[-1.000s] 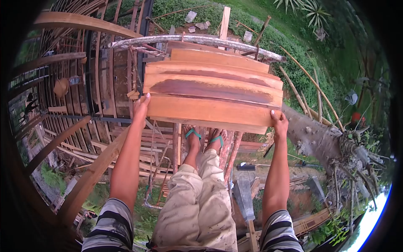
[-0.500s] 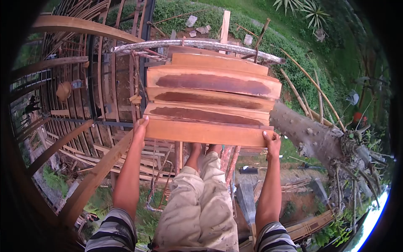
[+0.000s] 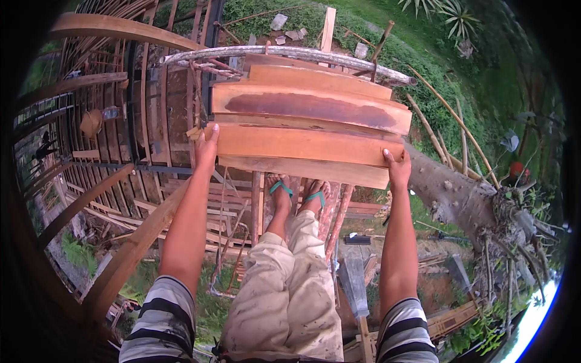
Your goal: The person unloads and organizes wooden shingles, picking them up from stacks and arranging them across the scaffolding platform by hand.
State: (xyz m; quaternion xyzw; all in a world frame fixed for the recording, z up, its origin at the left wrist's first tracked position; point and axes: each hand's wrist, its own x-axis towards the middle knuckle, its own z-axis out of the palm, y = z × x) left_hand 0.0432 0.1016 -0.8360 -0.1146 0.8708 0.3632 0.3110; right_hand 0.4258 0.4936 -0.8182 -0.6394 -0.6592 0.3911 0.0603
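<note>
Farther from your body than half a second ago, the long orange-brown wooden plank (image 3: 302,143) shows between the orange wooden board with a dark oval stain (image 3: 308,107) and the paler flat wooden board (image 3: 302,170). Your bare left grip (image 3: 207,145) and bare right grip (image 3: 397,167) hold its opposite ends, thumbs on top; green-strapped sandals (image 3: 316,195) show below.

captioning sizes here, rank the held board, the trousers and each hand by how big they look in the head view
1. Trousers
2. Held board
3. Left hand and right hand: they look alike, so not ranked
</note>
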